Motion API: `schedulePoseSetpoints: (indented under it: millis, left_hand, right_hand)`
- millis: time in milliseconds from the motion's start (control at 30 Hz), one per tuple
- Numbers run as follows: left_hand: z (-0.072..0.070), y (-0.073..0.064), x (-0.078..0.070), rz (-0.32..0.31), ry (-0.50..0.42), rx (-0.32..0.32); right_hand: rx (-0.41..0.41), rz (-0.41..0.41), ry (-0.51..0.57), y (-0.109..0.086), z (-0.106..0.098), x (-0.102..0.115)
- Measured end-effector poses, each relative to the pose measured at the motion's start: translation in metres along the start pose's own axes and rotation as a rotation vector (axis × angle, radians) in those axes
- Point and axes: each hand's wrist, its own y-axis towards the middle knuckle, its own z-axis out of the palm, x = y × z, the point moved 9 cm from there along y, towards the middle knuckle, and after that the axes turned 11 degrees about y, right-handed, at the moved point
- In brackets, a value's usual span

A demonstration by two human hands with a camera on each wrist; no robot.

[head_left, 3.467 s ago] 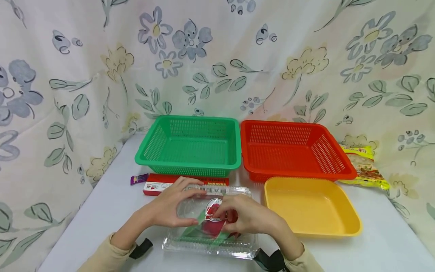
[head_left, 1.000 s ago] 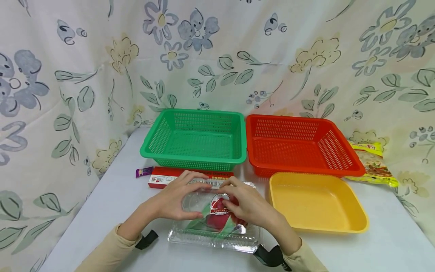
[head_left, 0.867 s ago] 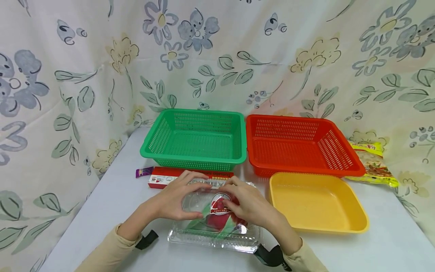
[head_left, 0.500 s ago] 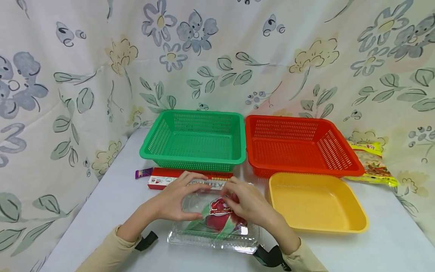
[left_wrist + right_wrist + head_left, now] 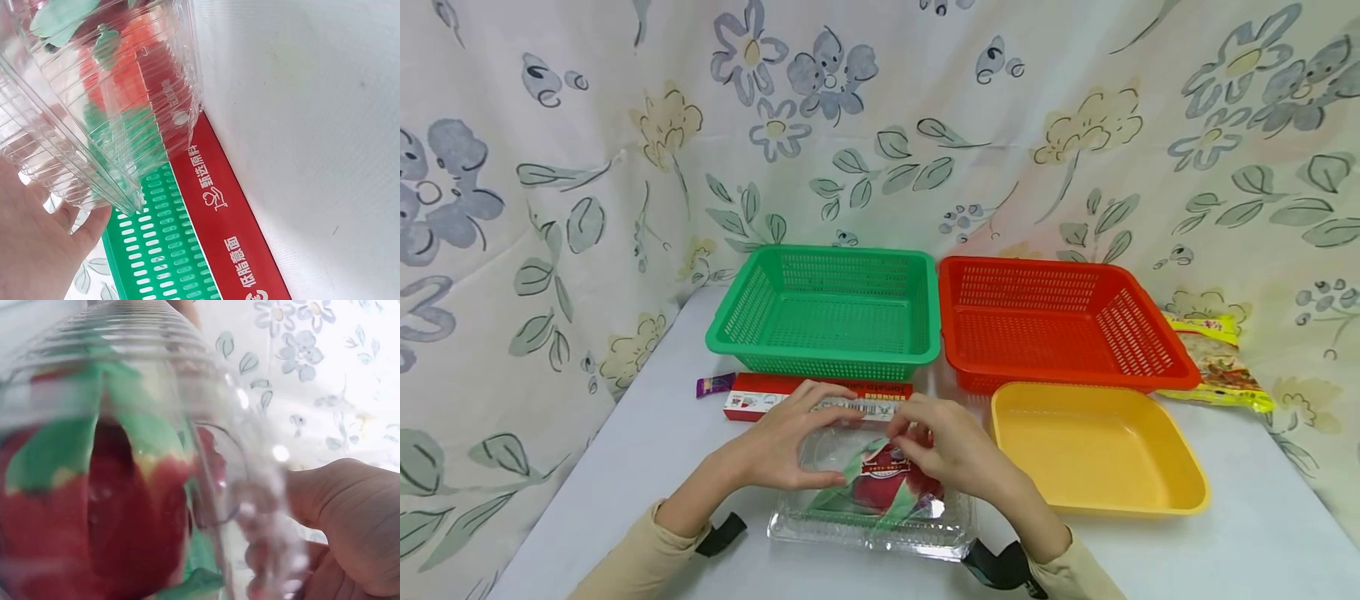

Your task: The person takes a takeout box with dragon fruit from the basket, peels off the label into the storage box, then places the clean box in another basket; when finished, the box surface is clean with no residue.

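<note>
A clear plastic box [image 5: 865,542] with a ribbed rim lies on the table, holding red fruit [image 5: 876,496] with green wrapping. On its lid is a round label [image 5: 886,462] with a red banner. My left hand [image 5: 778,442] holds the box's left side, thumb near and fingers at the back; in the left wrist view its fingers [image 5: 87,228] sit at the rim. My right hand [image 5: 951,450] pinches thumb and forefinger at the label's upper right edge, and the label looks bent there. In the right wrist view the clear plastic hides part of this hand [image 5: 356,519].
A red and white tomato box [image 5: 752,396] and a small purple packet [image 5: 715,385] lie behind the hands. Farther back stand green [image 5: 823,354] and red [image 5: 1067,379] baskets. A yellow tray [image 5: 1097,500] is on the right; a yellow food bag [image 5: 1221,367] lies beyond.
My right hand has moved from the label's middle to its upper right. The label's upper part now looks bent, no longer fully round. The left hand stays at the box.
</note>
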Motion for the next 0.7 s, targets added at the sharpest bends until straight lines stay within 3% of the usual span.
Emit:
schedulePoseSetpoints:
  millis: [167, 367, 700]
  left_hand:
    - [0.0, -0.001, -0.001, 0.0, -0.007, -0.004]
    - [0.001, -0.001, 0.001, -0.012, -0.007, 0.0]
    - [0.003, -0.001, 0.004, -0.038, -0.028, 0.017]
  right_hand:
    - [-0.03, -0.049, 0.011, -0.001, -0.008, 0.006]
    - [-0.136, -0.108, 0.07, -0.005, -0.036, 0.01]
    - [-0.222, -0.048, 0.051, -0.022, -0.091, -0.01]
